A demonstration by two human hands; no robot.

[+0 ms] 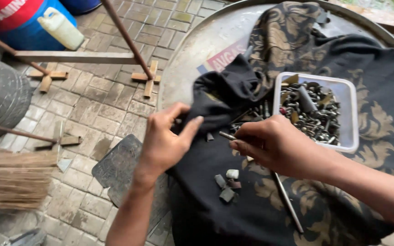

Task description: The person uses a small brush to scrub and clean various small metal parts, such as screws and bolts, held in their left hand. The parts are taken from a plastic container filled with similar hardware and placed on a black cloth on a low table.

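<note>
My left hand (165, 136) pinches a fold of the black cloth with a faded gold leaf pattern (233, 91), thumb and fingers closed on the fabric, lifting it a little off the round grey metal drum top (192, 54) that the cloth drapes over. My right hand (274, 146) is closed around a thin, long grey metal rod (286, 200), whose tip pokes out beside my thumb and whose other end trails down across the cloth toward me. Just below my hands lie a few small grey and white stone-like pieces (228, 184), loose on the cloth, which keeps them from rolling away. The white rectangular plastic tray (349, 114), full of dark metal bolts and scrap, sits on the cloth just beyond my right hand, within easy reach.
</note>
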